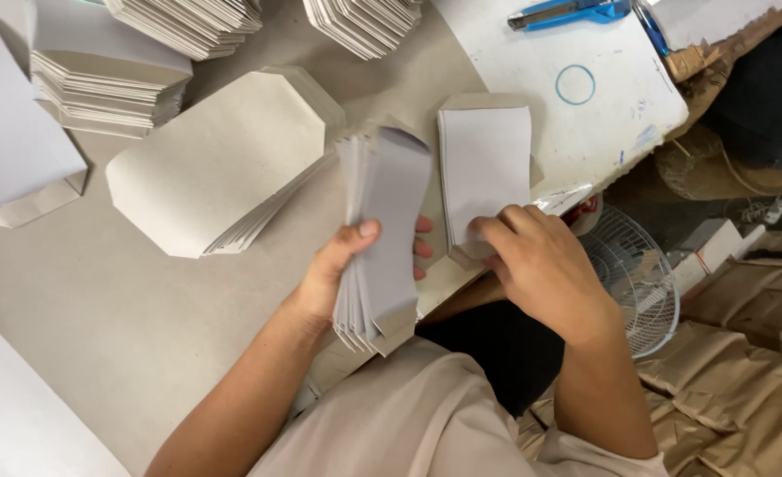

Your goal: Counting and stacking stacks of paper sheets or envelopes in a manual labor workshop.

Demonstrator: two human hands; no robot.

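Grey counter (99,336) fills most of the view, edge running diagonally past the person's lap. Big fanned pile of grey octagonal card sheets (219,159) lies flat mid-counter, more stacks of the same behind it at top left (108,84) and top centre (364,22). White board (576,97) at upper right carries a blue rubber band (575,85) and a blue cutter (567,12). On the floor right of the counter: a white fan (642,283) and brown paper bags (744,389). Left hand (342,265) is clamped on a thick bundle of white-faced envelopes (382,230), held upright on edge over the counter edge, thumb across the front, fingers wrapped behind. Just beside it, a small flat stack of envelopes (483,168) rests on the counter, touching the white board's corner. Right hand (541,265) has fingers curled down on that stack's near end, probably pinching the top piece, though the grip is hidden by knuckles. Hands are apart, each on its own stack.
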